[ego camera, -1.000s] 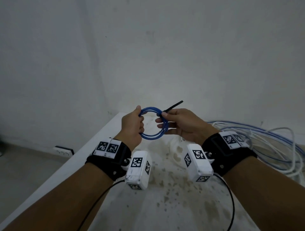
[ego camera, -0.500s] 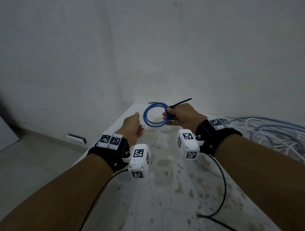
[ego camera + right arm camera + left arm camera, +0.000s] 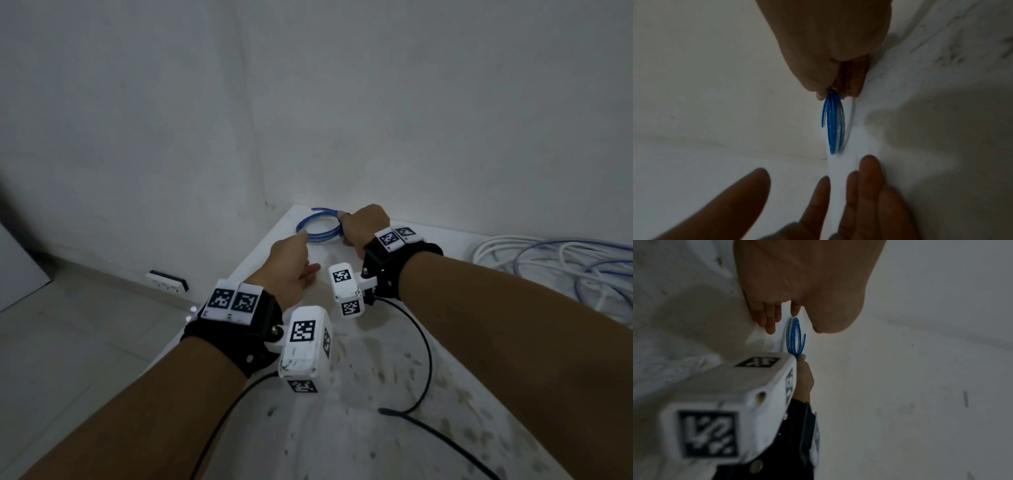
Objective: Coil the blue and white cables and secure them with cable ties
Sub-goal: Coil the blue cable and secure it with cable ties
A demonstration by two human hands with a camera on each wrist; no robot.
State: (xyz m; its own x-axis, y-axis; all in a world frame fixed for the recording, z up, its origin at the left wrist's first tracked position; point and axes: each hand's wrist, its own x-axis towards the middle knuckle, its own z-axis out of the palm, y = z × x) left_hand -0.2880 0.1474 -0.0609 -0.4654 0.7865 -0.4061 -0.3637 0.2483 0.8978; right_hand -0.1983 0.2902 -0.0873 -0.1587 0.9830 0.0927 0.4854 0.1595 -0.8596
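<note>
A small blue cable coil point(image 3: 320, 228) sits low at the far left corner of the white table point(image 3: 376, 428). Whether it touches the top I cannot tell. My right hand point(image 3: 359, 226) pinches the coil's right side, and thumb and fingers close on the strands in the right wrist view point(image 3: 830, 92). Just short of the coil's near edge, my left hand point(image 3: 298, 257) is open with straight fingers point(image 3: 869, 178) and holds nothing. The left wrist view shows the coil point(image 3: 795, 337) edge-on between both hands. The black cable tie is not clearly in view.
A loose pile of white and blue cables point(image 3: 548, 263) lies at the table's right. The table stands in a wall corner. A power strip point(image 3: 168, 281) sits on the floor to the left. A black camera lead point(image 3: 424, 359) loops across the stained tabletop.
My left hand has let go of the coil and opened. My right hand has carried the coil forward and down to the table's far left corner. The tie's tail no longer shows.
</note>
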